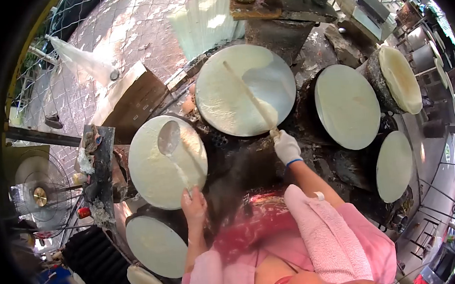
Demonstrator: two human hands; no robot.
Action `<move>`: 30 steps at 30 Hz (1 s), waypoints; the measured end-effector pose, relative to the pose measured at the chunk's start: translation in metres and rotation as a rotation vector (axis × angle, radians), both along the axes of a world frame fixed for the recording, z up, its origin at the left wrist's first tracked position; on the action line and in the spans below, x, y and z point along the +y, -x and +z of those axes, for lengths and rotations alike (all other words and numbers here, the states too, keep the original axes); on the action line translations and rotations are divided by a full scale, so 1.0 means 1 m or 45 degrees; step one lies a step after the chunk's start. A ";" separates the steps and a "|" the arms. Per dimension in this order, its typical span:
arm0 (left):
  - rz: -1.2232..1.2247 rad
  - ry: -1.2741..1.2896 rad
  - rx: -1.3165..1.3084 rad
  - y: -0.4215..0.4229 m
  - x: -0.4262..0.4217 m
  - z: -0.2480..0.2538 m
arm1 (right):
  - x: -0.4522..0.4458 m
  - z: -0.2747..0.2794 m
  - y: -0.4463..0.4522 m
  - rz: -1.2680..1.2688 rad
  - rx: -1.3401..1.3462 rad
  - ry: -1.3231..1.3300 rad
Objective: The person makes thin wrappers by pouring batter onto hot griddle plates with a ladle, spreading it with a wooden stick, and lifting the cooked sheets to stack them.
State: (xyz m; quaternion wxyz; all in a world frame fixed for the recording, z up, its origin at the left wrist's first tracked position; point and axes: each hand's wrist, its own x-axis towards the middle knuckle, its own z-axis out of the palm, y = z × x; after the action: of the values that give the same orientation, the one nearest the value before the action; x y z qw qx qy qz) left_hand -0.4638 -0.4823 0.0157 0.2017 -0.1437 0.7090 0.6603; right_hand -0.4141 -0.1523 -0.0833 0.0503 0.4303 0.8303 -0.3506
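Note:
My left hand is closed on the handle of a ladle, whose round bowl lies over the pale batter on the left griddle. In a white glove, my right hand grips the near end of a long flat stick. The stick slants across the large middle griddle, where batter covers the left and front part and a smooth greyish patch shows at the upper right.
More round griddles stand at the right, far right and lower left. A basin with pale contents is at the upper right. A cardboard box and a fan are on the left.

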 end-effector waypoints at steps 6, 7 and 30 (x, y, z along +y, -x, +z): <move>0.103 0.000 0.003 -0.024 0.050 0.010 | 0.039 0.009 -0.015 0.327 0.057 0.328; 0.105 0.023 0.013 -0.029 0.058 0.013 | 0.041 0.006 -0.023 0.556 -0.085 0.196; 0.241 0.092 -0.057 -0.072 0.133 0.035 | 0.160 0.003 -0.029 0.566 0.063 0.088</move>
State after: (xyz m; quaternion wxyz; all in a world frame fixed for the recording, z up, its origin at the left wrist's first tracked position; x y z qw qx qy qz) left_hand -0.3920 -0.3492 0.0505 0.1492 -0.2319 0.7108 0.6471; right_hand -0.3846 0.0073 -0.0800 0.1206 0.2258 0.8932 -0.3698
